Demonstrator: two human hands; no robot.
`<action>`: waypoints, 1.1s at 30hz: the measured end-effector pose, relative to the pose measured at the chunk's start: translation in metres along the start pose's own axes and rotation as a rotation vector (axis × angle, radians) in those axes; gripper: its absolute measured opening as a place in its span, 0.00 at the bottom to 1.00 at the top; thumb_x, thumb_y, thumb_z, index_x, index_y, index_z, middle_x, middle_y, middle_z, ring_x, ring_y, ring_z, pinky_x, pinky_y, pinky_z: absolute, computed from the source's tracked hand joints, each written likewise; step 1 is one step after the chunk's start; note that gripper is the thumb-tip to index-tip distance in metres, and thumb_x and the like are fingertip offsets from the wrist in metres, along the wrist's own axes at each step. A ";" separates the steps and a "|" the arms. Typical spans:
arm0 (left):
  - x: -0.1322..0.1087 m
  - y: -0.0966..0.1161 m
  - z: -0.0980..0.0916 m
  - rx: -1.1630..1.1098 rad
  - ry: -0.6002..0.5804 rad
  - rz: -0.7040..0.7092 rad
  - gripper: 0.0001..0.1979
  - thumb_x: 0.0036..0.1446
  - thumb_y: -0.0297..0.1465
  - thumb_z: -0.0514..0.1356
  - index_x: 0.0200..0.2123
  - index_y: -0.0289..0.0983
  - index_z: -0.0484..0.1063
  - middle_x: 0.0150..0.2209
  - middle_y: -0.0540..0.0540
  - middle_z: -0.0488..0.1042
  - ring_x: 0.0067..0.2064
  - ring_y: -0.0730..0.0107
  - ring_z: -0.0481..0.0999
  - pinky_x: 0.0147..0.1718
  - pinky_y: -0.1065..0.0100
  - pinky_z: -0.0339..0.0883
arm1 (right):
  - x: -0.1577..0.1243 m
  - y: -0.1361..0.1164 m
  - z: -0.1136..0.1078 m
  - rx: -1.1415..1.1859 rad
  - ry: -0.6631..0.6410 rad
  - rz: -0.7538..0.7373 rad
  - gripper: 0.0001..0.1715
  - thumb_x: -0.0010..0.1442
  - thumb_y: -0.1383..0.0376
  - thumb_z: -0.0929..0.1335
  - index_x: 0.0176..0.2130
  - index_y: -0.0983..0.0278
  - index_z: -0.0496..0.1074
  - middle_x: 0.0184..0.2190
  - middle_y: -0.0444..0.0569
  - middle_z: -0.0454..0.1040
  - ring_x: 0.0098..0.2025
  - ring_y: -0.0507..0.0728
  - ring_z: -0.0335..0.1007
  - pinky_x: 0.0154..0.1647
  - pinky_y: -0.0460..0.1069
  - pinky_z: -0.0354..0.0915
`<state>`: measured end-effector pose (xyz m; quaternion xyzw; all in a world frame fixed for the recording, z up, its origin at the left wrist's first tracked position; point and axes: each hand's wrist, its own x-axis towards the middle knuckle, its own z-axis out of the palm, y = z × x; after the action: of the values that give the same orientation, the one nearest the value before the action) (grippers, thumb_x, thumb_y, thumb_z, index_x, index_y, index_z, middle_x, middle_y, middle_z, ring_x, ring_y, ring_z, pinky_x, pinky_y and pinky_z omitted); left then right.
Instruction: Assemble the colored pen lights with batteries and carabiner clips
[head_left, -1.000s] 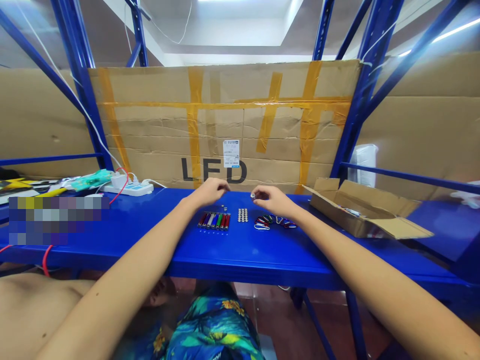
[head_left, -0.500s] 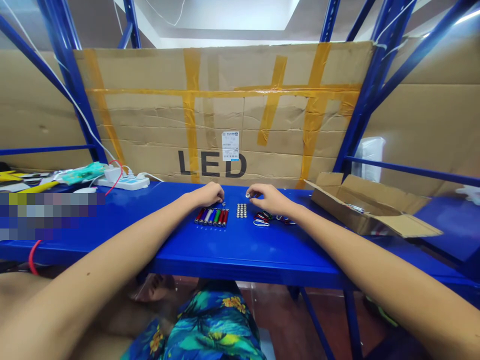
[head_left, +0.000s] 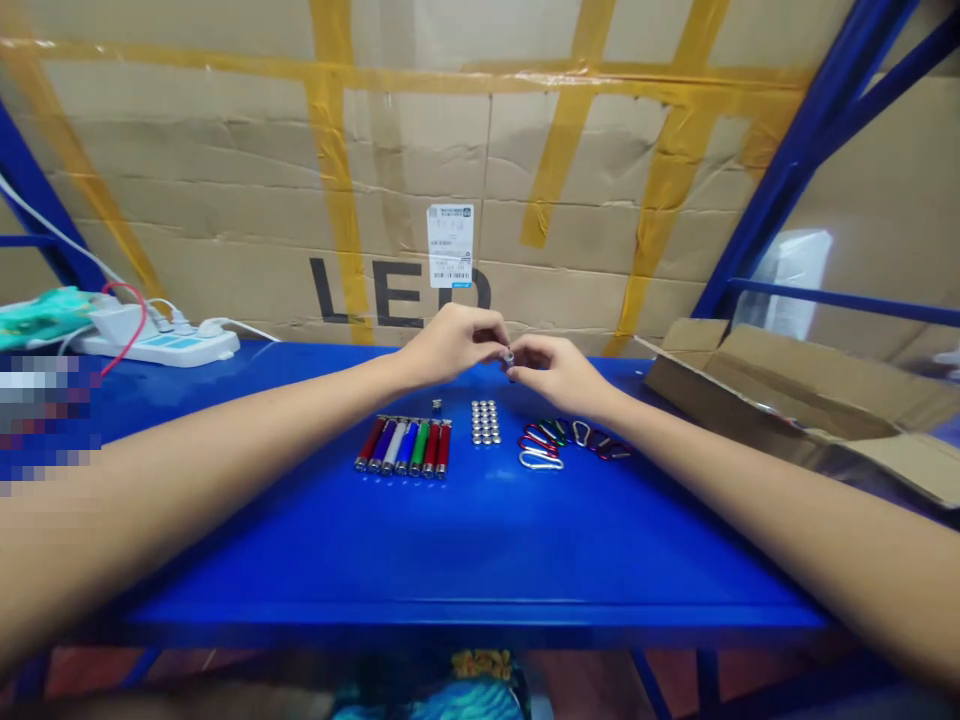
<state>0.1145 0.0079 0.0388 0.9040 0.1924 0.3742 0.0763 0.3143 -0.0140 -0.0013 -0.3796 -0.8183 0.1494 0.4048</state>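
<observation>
My left hand [head_left: 459, 342] and my right hand [head_left: 553, 370] meet above the back of the table, fingertips pinched together on a small silver round piece [head_left: 510, 358]. Fingers hide most of it. Below my left hand lies a row of small metal penlights [head_left: 403, 448] in red, blue, white and green. Another small silver piece [head_left: 437, 404] rests just behind that row. Under the meeting fingers, silver button cells [head_left: 486, 423] sit in a neat grid. Several coloured carabiners [head_left: 559, 436] fan out below my right hand.
An open cardboard box [head_left: 787, 395] stands at the right of the blue table [head_left: 480, 560]. A white power strip [head_left: 161, 345] with plugs and cables is at the left. Behind, a big taped cardboard sheet [head_left: 262, 170] forms a wall between blue rack posts.
My hands have come together from either side; my left hand has risen away from the penlights. The small silver piece is now between both hands' fingers. The view has moved closer and tilted down.
</observation>
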 end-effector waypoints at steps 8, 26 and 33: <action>-0.012 0.005 0.000 -0.104 -0.045 0.093 0.05 0.58 0.29 0.61 0.32 0.36 0.77 0.33 0.45 0.79 0.36 0.70 0.76 0.38 0.66 0.70 | -0.018 -0.018 0.004 0.159 0.035 0.112 0.09 0.57 0.62 0.69 0.38 0.64 0.75 0.36 0.49 0.78 0.39 0.58 0.72 0.41 0.53 0.67; -0.033 0.019 -0.002 -0.131 -0.003 0.030 0.06 0.60 0.26 0.58 0.38 0.37 0.75 0.36 0.46 0.77 0.37 0.70 0.76 0.38 0.67 0.72 | -0.028 -0.054 0.009 -0.070 0.116 0.044 0.04 0.61 0.64 0.67 0.35 0.61 0.74 0.32 0.48 0.76 0.34 0.56 0.70 0.37 0.51 0.67; -0.031 0.025 -0.021 -0.093 -0.091 0.095 0.12 0.62 0.25 0.54 0.44 0.38 0.75 0.41 0.45 0.78 0.42 0.68 0.77 0.44 0.64 0.72 | -0.024 -0.064 0.003 -0.156 0.136 -0.066 0.07 0.62 0.65 0.66 0.39 0.62 0.73 0.34 0.50 0.76 0.36 0.57 0.70 0.39 0.52 0.67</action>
<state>0.0864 -0.0273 0.0405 0.9237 0.1279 0.3444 0.1091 0.2896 -0.0743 0.0191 -0.3921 -0.8103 0.0455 0.4331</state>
